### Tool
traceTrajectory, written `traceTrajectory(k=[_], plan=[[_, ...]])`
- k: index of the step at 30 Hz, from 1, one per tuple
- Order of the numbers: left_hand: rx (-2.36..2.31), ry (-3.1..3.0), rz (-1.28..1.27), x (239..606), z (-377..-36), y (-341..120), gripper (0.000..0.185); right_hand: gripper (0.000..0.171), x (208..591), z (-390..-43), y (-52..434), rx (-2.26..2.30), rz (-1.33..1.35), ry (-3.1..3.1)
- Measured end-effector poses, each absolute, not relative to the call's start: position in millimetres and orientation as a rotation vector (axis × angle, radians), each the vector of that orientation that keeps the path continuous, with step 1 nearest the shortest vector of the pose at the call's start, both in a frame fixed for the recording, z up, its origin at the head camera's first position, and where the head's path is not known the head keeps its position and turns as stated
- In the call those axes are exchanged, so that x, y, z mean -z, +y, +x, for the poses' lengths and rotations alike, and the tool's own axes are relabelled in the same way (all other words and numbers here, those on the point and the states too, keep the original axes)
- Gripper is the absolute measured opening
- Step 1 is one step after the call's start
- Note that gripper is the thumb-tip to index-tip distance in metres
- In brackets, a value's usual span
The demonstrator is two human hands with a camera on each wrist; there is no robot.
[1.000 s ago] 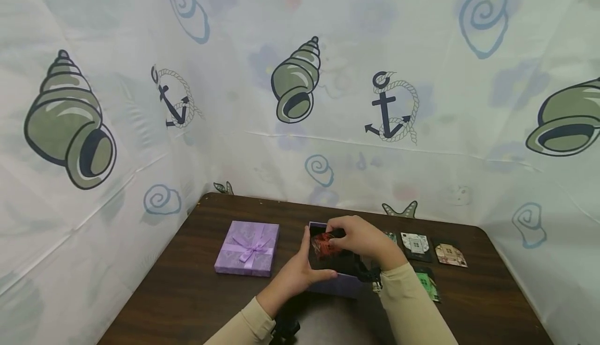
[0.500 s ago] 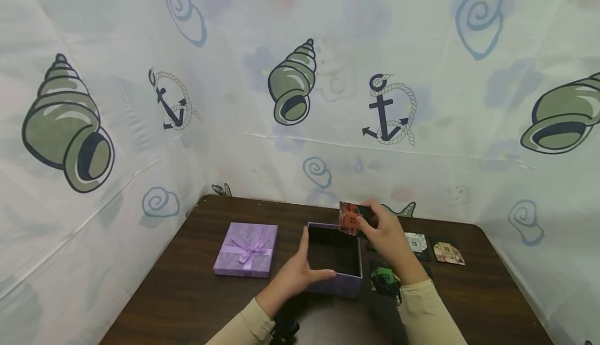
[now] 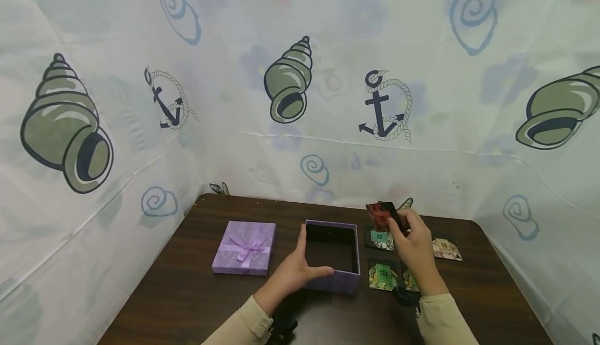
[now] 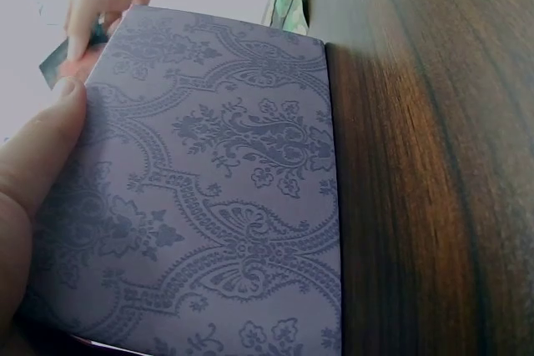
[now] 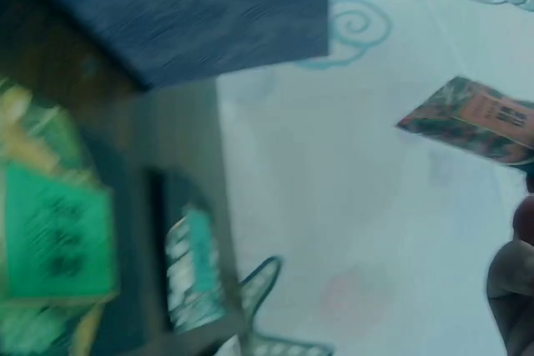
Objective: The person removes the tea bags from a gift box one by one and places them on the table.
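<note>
My right hand point(image 3: 414, 246) pinches a small flat square packet with red print point(image 3: 377, 216) between thumb and fingers, above the table's back right. The same packet point(image 5: 476, 121) shows at the right of the right wrist view. My left hand point(image 3: 292, 272) rests spread against the near left corner of a purple patterned box point(image 3: 334, 283). Its thumb lies along the front wall, its fingers along the left side. The box is open-topped with a dark inside. In the left wrist view the left thumb point(image 4: 50, 143) touches the box wall point(image 4: 225, 172) near its rim.
A purple lid with a ribbon bow point(image 3: 248, 248) lies left of the box. Right of it lie similar packets: teal point(image 3: 379, 239), green point(image 3: 383, 276), another green one point(image 3: 410, 281) and beige point(image 3: 447, 249). The brown table point(image 3: 173, 293) meets a printed curtain point(image 3: 244, 142) behind.
My right hand has lifted the red-printed packet out of the box and carried it right, above the teal packet. The left hand has stayed at the box.
</note>
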State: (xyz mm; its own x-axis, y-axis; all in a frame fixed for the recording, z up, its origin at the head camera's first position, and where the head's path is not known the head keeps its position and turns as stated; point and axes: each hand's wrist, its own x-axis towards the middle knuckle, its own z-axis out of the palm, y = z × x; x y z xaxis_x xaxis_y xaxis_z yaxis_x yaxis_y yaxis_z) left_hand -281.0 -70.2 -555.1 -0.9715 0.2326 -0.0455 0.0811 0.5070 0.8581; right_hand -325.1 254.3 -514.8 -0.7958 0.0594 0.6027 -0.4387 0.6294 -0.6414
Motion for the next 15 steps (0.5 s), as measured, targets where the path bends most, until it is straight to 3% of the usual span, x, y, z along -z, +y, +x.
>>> traceTrajectory(k=[5,11,15], plan=[[-1.455,2.588,0.282,556,-277,-75,0.145,0.017,535,-316,263,-1.118,0.103,-2.173],[-1.458,2.589,0.302,556,-275,-78,0.145,0.049,554,-306,283,-1.117,-0.016,-2.164],[-1.457,2.580,0.312,556,-275,-80,0.146,0.049,565,-295,304,-1.059,-0.139,-2.205]])
